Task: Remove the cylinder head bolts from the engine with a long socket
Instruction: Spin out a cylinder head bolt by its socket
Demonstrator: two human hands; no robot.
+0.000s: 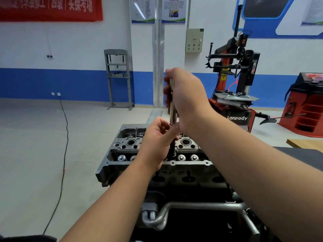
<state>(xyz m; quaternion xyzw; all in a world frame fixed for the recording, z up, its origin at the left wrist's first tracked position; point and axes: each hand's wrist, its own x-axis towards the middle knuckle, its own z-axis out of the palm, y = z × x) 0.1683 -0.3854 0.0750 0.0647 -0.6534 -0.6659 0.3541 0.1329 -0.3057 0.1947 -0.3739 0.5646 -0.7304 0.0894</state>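
The right hand [186, 96] is curled round the top of the long socket [172, 111], which stands upright over the middle of the engine [157, 165]. The left hand [157, 138] pinches the tool lower down, where its bright shaft meets a dark lower part going down into the cylinder head. Whether a bolt sits in the socket cannot be told. A tyre changer [236, 81] stands behind the engine, to the right.

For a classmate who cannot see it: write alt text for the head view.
Two bare hands hold a long socket upright over an engine's cylinder head: the right hand grips its top, the left hand pinches lower down.
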